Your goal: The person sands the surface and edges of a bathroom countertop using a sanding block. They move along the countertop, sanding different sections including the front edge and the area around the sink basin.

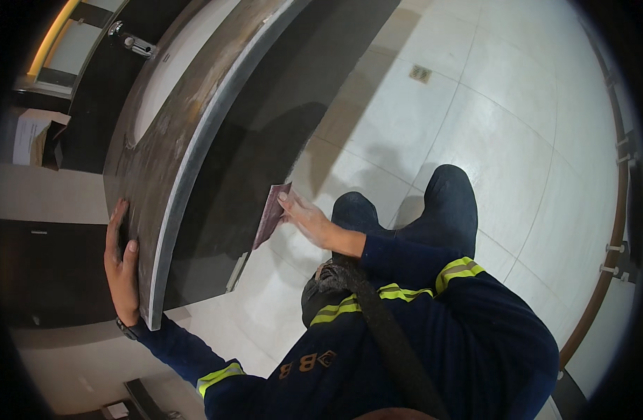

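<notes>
A dark vanity counter (153,189) with a dusty, scuffed top runs from the lower left toward the top of the view. A pale grey edge strip (181,164) borders its dark front panel (244,154). Flat on the counter top, near its close end, lies my left hand (123,276), fingers stretched out and holding nothing. My right hand (309,222), whitened with dust, pinches a reddish-brown sheet of sandpaper (269,218) at the panel's lower edge. Whether the sheet's far side touches the panel is hard to see.
A white basin (171,73) is set into the counter, beside a chrome tap (138,46). An open cardboard box (45,136) sits at the far left. Pale floor tiles (489,147) with a small drain grate (420,73) spread to the right, around my dark boots (451,203).
</notes>
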